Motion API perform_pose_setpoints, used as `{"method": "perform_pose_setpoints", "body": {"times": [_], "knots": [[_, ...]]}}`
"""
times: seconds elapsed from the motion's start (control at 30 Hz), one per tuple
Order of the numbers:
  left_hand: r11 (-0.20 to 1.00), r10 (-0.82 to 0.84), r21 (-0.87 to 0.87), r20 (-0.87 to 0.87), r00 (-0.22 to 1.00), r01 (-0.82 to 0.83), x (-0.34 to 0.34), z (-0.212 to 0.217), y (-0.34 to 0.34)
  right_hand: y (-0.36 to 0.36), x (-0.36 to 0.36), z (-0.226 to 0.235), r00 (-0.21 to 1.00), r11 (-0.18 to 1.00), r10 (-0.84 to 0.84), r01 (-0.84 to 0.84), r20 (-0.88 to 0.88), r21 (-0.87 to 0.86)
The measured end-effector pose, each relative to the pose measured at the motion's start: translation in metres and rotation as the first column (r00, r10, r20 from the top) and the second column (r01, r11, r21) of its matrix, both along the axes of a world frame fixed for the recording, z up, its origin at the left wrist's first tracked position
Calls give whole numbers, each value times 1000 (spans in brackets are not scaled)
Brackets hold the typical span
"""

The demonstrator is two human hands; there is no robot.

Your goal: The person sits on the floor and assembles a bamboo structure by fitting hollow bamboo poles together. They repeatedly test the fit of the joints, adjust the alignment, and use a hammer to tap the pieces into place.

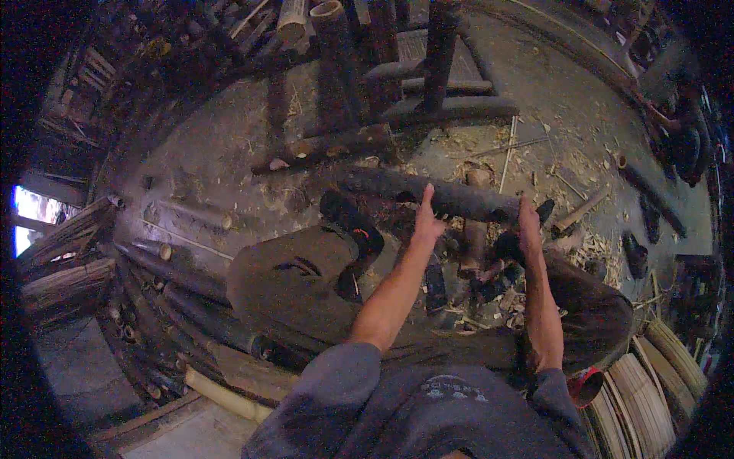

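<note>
Left hand [431, 220] and right hand [529, 226] both gripped, apart, right one to the right of the left fingers [429, 194]. Left forearm [399, 294] slanted inward behind its fingers; right forearm [541, 306] ran nearly straight back from its fingers.

My right hand [529, 226] partly covers the right end of a dark brown cylindrical log [468, 200]; its left end blurs into shadow. It hides the middle of a brown cylindrical wooden piece [475, 239] beneath. The lower edge crops my grey cloth shirt [436, 417]. Scattered pale wood chips [511, 304] are too small to distinguish.
</note>
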State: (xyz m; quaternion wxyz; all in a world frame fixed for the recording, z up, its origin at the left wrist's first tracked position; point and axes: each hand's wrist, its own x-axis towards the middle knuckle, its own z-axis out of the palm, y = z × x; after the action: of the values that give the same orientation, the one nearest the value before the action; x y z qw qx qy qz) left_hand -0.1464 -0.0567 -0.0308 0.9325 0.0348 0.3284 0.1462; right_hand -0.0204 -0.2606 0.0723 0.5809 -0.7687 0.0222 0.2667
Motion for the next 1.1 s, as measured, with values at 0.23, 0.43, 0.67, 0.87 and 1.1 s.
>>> {"method": "perform_pose_setpoints", "body": {"times": [0.23,0.43,0.67,0.87,1.1], "knots": [[980,119,173,-80,990,-104,-29,-15,25,37,16,-58,993,965,69,-43,93,-259],[614,-744,196,-182,643,765,-10,51,8,30,56,-107,995,976,83,-71,54,-205],[-60,158,778,-612,775,626,39,73,138,12,51,-135,922,937,332,-299,199,-180],[-621,460,-98,-849,260,777,-19,38,326,10,52,-140,984,892,164,-115,75,-437],[-660,460,-421,-881,-108,622,-47,11,360,35,27,-92,983,978,87,-53,164,-203]]}}
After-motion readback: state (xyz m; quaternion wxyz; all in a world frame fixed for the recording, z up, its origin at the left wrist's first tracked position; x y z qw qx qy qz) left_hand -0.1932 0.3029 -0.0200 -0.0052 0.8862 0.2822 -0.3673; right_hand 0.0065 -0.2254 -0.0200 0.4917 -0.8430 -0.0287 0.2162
